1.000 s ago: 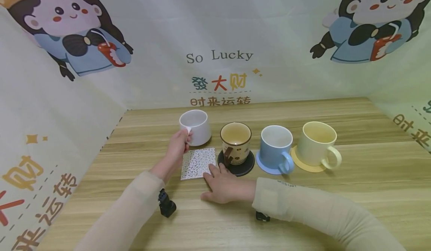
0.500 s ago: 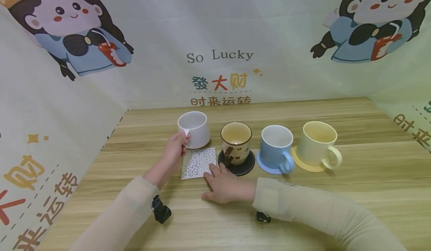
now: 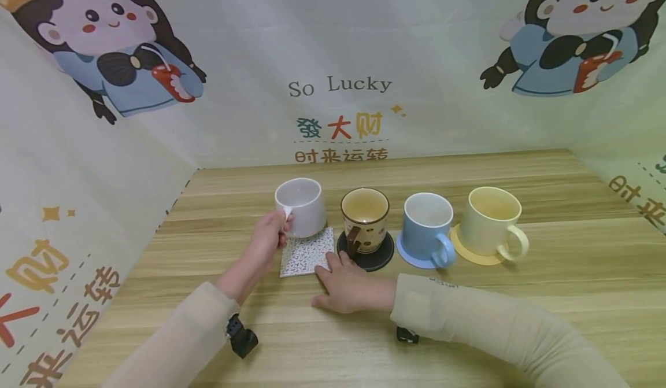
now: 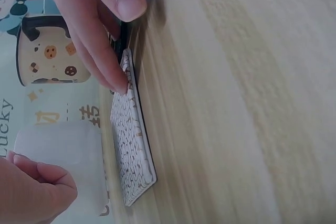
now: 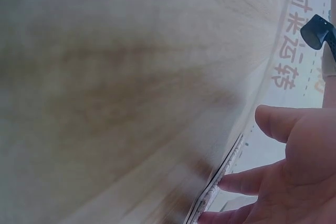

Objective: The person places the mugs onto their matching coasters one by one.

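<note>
My left hand [image 3: 267,236] pinches the handle of a white mug [image 3: 307,217], held upright over the far edge of a square patterned coaster [image 3: 306,258]. In the left wrist view the mug [image 4: 79,161] shows beyond the curled fingers, its base close over the coaster [image 4: 131,145]. My right hand [image 3: 346,284] lies with spread fingers, its fingertips touching the coaster's near right corner. The right wrist view shows those fingers [image 5: 244,182] at the coaster's edge [image 5: 212,190]. Just beyond the right hand, a cookie-print mug [image 3: 366,220] with a brown handle stands on a black round coaster [image 3: 382,258].
To the right, a blue mug [image 3: 426,226] stands on a blue coaster [image 3: 408,255]. Beside it a yellow mug [image 3: 486,226] stands on a yellow coaster [image 3: 473,255]. The wooden table [image 3: 333,353] ends at a printed cloth backdrop [image 3: 442,116].
My left hand has drawn the white mug toward me, from behind the square coaster to over its far edge. The right hand has stayed in place.
</note>
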{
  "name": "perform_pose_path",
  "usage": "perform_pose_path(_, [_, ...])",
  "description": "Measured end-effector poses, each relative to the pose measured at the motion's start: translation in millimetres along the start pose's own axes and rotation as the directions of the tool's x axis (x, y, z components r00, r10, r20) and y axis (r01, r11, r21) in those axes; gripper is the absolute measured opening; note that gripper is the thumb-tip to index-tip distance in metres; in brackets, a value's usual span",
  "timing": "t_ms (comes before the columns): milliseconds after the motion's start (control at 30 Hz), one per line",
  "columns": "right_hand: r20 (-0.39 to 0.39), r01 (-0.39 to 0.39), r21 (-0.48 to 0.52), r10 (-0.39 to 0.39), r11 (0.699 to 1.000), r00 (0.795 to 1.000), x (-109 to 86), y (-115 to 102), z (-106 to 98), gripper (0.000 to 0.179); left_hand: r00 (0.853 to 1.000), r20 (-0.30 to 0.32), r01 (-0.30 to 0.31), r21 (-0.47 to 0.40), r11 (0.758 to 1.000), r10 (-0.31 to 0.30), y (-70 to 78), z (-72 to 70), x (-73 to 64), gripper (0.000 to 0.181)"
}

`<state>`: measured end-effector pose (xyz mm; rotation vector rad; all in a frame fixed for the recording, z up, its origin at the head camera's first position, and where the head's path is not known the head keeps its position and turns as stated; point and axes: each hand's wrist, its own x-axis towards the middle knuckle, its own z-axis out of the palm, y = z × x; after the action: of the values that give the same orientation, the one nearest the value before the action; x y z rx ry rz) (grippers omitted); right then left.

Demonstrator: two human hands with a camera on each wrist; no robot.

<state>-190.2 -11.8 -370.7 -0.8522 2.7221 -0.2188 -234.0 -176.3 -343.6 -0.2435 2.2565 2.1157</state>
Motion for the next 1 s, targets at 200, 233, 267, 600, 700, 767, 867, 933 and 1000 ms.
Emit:
perform_pose_path(200, [-0.011,-0.001,-0.009,0.001,1.000,1.000,-0.2,0.2,0.3,0.066,1.000,0.014,0.016,0.007,1.000,-0.016,-2.1,-0.7,-8.5,0.025])
perform_pose_path(233, [-0.012,0.000,-0.013,-0.001,1.000,1.000,-0.2,0.3,0.2,0.066,1.000,0.016,0.016,0.009,1.000,-0.016,-2.5,-0.9,-10.2,0.025])
perform_pose_path(267, [-0.015,0.002,-0.019,-0.002,1.000,1.000,-0.2,0.2,0.2,0.066,1.000,0.017,0.015,0.008,1.000,-0.016,-2.9,-1.0,-11.6,0.026])
perform_pose_path(600, [-0.021,0.011,-0.035,-0.012,0.999,1.000,0.2,1.0,0.5,0.066,1.000,0.018,0.019,-0.006,1.000,-0.019,-6.4,-2.6,-21.9,0.023])
perform_pose_path(700, [-0.024,0.012,-0.027,-0.012,1.000,1.000,0.6,1.8,0.6,0.066,1.000,0.021,0.019,0.008,1.000,-0.020,-6.6,-3.0,-24.1,0.024])
perform_pose_path(767, [-0.029,0.016,-0.028,-0.017,0.999,0.999,0.7,2.3,0.8,0.065,0.999,0.025,0.023,0.022,0.999,-0.024,-6.5,-3.4,-25.9,0.024])
perform_pose_path(867, [-0.032,0.022,-0.028,-0.023,0.999,0.999,1.0,2.9,1.1,0.065,0.999,0.025,0.026,0.043,0.999,-0.027,-6.8,-3.7,-28.6,0.024])
perform_pose_path(933, [-0.032,0.024,-0.027,-0.024,0.999,0.999,1.1,3.1,1.3,0.065,0.999,0.023,0.027,0.046,0.999,-0.028,-7.4,-3.8,-30.0,0.024])
perform_pose_path(1000, [-0.030,0.023,-0.025,-0.024,0.999,0.999,1.3,3.4,1.5,0.065,0.999,0.022,0.025,0.048,0.999,-0.026,-7.9,-3.8,-31.2,0.024])
